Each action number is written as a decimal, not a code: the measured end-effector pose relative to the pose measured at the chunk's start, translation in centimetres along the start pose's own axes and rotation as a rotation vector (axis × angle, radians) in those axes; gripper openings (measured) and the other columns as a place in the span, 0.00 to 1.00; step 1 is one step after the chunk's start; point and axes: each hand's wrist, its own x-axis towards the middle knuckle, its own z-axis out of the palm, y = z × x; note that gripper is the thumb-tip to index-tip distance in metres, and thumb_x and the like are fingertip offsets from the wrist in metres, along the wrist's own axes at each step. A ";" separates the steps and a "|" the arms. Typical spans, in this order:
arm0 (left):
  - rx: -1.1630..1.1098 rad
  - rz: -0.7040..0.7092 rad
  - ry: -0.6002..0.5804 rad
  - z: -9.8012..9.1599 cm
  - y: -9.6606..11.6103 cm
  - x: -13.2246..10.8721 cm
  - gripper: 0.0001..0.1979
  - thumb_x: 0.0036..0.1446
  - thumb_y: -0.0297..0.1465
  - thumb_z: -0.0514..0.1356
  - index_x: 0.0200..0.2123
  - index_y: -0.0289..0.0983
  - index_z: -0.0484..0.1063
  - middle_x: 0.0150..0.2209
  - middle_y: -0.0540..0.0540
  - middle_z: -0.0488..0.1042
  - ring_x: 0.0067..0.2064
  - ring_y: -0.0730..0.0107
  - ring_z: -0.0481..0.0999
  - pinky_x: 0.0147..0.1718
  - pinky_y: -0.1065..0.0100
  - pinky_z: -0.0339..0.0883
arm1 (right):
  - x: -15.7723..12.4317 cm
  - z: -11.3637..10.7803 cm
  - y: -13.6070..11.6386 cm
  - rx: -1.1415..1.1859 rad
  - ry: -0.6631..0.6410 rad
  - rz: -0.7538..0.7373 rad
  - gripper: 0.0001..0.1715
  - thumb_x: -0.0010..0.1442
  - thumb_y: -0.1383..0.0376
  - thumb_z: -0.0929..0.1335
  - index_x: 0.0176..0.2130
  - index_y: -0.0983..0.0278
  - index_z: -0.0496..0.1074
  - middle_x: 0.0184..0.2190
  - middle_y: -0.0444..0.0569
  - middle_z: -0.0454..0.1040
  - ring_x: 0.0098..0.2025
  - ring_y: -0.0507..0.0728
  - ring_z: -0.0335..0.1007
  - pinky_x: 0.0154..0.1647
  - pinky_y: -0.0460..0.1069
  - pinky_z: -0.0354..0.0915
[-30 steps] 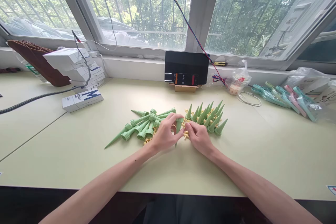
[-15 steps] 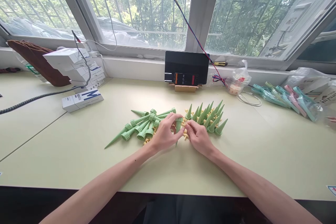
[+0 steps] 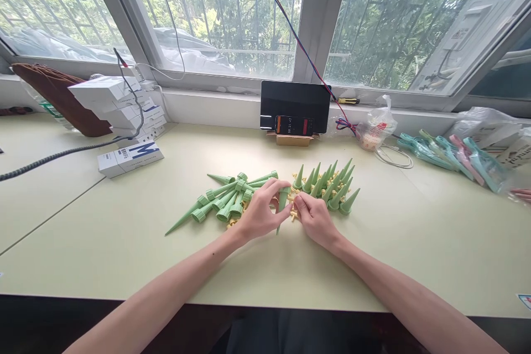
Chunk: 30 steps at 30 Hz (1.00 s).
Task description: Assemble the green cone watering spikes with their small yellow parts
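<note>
My left hand [image 3: 263,207] grips a green plant watering spike [image 3: 282,207], its wide capped end up and its tip pointing down. Against its side, my right hand [image 3: 314,214] pinches a small yellow valve [image 3: 291,197]; whether the valve sits in the spike is hidden by the fingers. Left of my hands lies a pile of green spikes [image 3: 224,203] with ribbed caps, several yellow valves [image 3: 231,222] partly under it. On the right, several green spikes [image 3: 332,188] stand points up, with yellow valves among them.
A phone [image 3: 294,125] showing a timer leans on a black tablet [image 3: 271,100] at the back. White boxes [image 3: 130,159] and a dark coiled cable [image 3: 74,150] are at left. A bagged cup [image 3: 375,130] and bagged pastel straps [image 3: 456,155] lie at right.
The spike in my left hand has tilted slightly, its tip shifting a little left. My right hand keeps its pinch on the yellow valve, nearly in place.
</note>
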 end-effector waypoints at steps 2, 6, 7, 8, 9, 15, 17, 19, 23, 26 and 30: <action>0.005 0.010 -0.004 0.0 0.0 0.0 0.16 0.58 0.28 0.60 0.50 0.40 0.68 0.43 0.45 0.69 0.34 0.73 0.72 0.31 0.69 0.75 | 0.0 0.0 -0.1 0.002 -0.007 0.006 0.26 0.70 0.50 0.57 0.25 0.61 0.55 0.19 0.40 0.56 0.21 0.51 0.49 0.22 0.48 0.49; 0.025 0.042 -0.013 0.0 0.0 -0.1 0.15 0.58 0.27 0.59 0.50 0.40 0.67 0.44 0.46 0.69 0.32 0.75 0.71 0.33 0.69 0.74 | 0.0 -0.1 -0.1 0.024 -0.020 0.030 0.26 0.70 0.50 0.57 0.25 0.61 0.56 0.19 0.41 0.58 0.21 0.51 0.51 0.22 0.48 0.50; 0.034 0.050 -0.015 0.0 -0.1 -0.1 0.16 0.59 0.26 0.59 0.50 0.41 0.67 0.44 0.46 0.69 0.32 0.75 0.70 0.33 0.69 0.73 | 0.0 -0.1 -0.1 0.039 -0.025 0.040 0.27 0.70 0.50 0.57 0.25 0.61 0.56 0.19 0.41 0.58 0.21 0.51 0.51 0.21 0.48 0.50; 0.042 0.058 -0.017 0.1 -0.1 -0.1 0.15 0.59 0.26 0.58 0.50 0.41 0.66 0.45 0.46 0.69 0.31 0.75 0.69 0.33 0.69 0.73 | 0.0 -0.1 -0.1 0.059 -0.031 0.053 0.27 0.70 0.49 0.58 0.24 0.61 0.56 0.19 0.41 0.58 0.20 0.51 0.51 0.21 0.47 0.50; 0.049 0.065 -0.020 0.1 -0.1 -0.2 0.15 0.59 0.26 0.58 0.50 0.41 0.66 0.45 0.45 0.69 0.31 0.75 0.69 0.33 0.69 0.72 | 0.0 -0.1 0.0 0.085 -0.038 0.069 0.27 0.69 0.49 0.58 0.24 0.61 0.56 0.19 0.40 0.57 0.20 0.50 0.51 0.20 0.47 0.50; 0.074 0.116 -0.033 0.2 -0.3 -0.2 0.15 0.61 0.25 0.57 0.51 0.41 0.65 0.47 0.44 0.69 0.33 0.73 0.71 0.35 0.67 0.71 | 0.0 0.0 -0.5 0.348 -0.098 0.193 0.28 0.66 0.45 0.61 0.24 0.60 0.54 0.16 0.37 0.50 0.17 0.48 0.46 0.16 0.46 0.47; 0.082 0.136 -0.031 0.2 -0.3 -0.2 0.16 0.61 0.24 0.56 0.51 0.41 0.65 0.47 0.44 0.70 0.37 0.71 0.72 0.37 0.66 0.72 | 0.0 0.0 -0.7 0.448 -0.126 0.245 0.28 0.65 0.45 0.62 0.25 0.60 0.54 0.16 0.35 0.49 0.16 0.48 0.44 0.15 0.45 0.44; 0.084 0.155 -0.029 0.2 -0.2 -0.1 0.16 0.61 0.23 0.56 0.51 0.41 0.65 0.47 0.44 0.70 0.40 0.68 0.73 0.40 0.66 0.72 | 0.0 0.0 -0.8 0.524 -0.152 0.290 0.28 0.65 0.45 0.63 0.25 0.60 0.54 0.16 0.35 0.48 0.16 0.47 0.42 0.15 0.44 0.43; 0.078 0.192 -0.012 0.2 -0.2 -0.1 0.17 0.61 0.21 0.56 0.51 0.41 0.66 0.47 0.43 0.70 0.44 0.67 0.73 0.42 0.66 0.71 | -0.1 0.0 -0.8 0.605 -0.179 0.342 0.28 0.65 0.45 0.63 0.25 0.60 0.54 0.16 0.34 0.48 0.16 0.46 0.41 0.14 0.44 0.42; 0.075 0.205 -0.006 0.2 -0.3 -0.1 0.17 0.61 0.20 0.55 0.50 0.41 0.67 0.47 0.43 0.70 0.45 0.67 0.73 0.42 0.67 0.71 | -0.1 0.0 -0.7 0.633 -0.193 0.378 0.27 0.66 0.46 0.63 0.26 0.61 0.54 0.16 0.34 0.48 0.16 0.46 0.41 0.14 0.43 0.43; 0.073 0.214 -0.005 0.3 -0.5 -0.2 0.17 0.61 0.19 0.56 0.50 0.40 0.68 0.47 0.43 0.71 0.46 0.68 0.73 0.43 0.67 0.70 | -0.1 -0.1 -0.6 0.674 -0.214 0.426 0.27 0.66 0.46 0.64 0.26 0.61 0.54 0.16 0.34 0.49 0.16 0.46 0.43 0.15 0.43 0.43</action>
